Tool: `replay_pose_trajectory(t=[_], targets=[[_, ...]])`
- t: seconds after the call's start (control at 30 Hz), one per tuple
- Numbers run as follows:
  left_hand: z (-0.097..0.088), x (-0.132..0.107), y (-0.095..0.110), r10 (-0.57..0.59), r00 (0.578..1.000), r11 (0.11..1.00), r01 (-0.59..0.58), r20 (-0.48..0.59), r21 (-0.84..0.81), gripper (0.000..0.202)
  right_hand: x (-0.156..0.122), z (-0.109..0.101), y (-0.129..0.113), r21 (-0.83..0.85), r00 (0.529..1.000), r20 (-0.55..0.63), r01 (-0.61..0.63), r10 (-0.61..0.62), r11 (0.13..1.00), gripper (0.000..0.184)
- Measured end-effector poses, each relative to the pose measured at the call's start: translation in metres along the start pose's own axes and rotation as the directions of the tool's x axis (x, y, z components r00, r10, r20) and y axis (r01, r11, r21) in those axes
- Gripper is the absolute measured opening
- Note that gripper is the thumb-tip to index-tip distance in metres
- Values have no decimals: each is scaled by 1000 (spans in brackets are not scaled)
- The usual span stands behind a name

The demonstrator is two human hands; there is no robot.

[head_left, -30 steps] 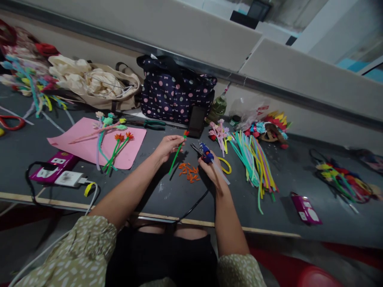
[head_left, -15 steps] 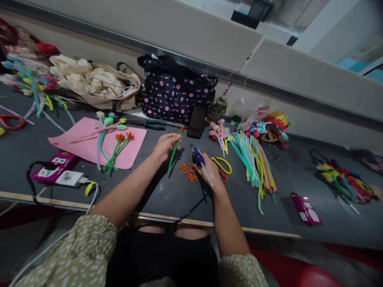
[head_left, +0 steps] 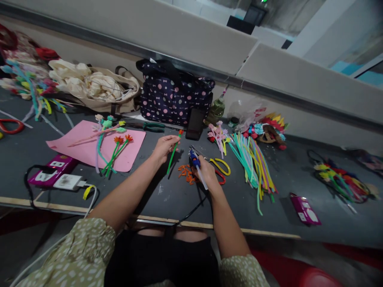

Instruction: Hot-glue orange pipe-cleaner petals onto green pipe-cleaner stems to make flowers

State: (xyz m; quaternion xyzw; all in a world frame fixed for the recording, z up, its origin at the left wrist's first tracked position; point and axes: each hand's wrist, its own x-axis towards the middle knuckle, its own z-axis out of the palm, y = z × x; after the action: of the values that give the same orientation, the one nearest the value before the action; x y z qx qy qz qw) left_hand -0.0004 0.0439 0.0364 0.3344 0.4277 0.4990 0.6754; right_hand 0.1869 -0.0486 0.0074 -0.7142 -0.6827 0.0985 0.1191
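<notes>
Pinched in my left hand (head_left: 165, 148) is a green pipe-cleaner stem (head_left: 171, 158) with a small orange tip, held tilted above the table. My right hand (head_left: 207, 173) is wrapped round a blue hot glue gun (head_left: 194, 158), a clear glue stick poking out of its rear. The gun's nozzle points away from me, a little right of the stem and apart from it. Small orange pieces (head_left: 186, 173) lie in a pile between the hands, beside my right fingers. Scissors with yellow and red handles (head_left: 223, 166) rest just right of that hand.
Finished orange flowers (head_left: 118, 140) lie on a pink sheet (head_left: 80, 133) at left. Purple power strips (head_left: 64, 163) sit near the front edge. Right of the scissors is a bundle of pipe cleaners (head_left: 254, 163). A phone (head_left: 195, 124) leans on a dark dotted bag (head_left: 173, 95).
My right hand has lowered the glue gun slightly and shifted it a little left, away from the stem's tip. My left hand keeps the stem nearly in place.
</notes>
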Motion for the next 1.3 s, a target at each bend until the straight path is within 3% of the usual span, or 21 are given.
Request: replay_pose_trajectory(t=[0.13,0.27,0.33,0.43,0.57,0.8,1.1,1.2,1.3], targets=[[-1,1,-3,-19,1000,999,19,21,29,27,1,0,6,298,987,-158,7,42,954,19],[0,2,-8,-39,997,996,33,66,87,27,5,1,8,644,933,-309,62,185,763,17],[0,1,-9,-61,996,993,54,70,105,28,8,3,8,766,913,-302,62,274,640,19],[1,1,-10,-84,993,990,74,78,117,28,12,6,8,884,919,-230,59,321,464,24],[0,1,-11,-99,989,989,86,109,119,30,11,4,9,936,915,-205,80,346,343,27],[1,0,-14,-139,973,979,106,186,175,31,11,0,5,960,899,-187,82,396,267,30],[6,-11,-10,-268,915,939,177,302,295,19,11,0,6,961,831,-235,120,504,250,36],[8,-14,-11,-289,891,927,170,351,333,18,10,1,4,960,827,-260,164,498,228,34],[10,-17,-11,-322,870,915,186,373,358,18,10,2,3,947,842,-285,174,457,271,31]])
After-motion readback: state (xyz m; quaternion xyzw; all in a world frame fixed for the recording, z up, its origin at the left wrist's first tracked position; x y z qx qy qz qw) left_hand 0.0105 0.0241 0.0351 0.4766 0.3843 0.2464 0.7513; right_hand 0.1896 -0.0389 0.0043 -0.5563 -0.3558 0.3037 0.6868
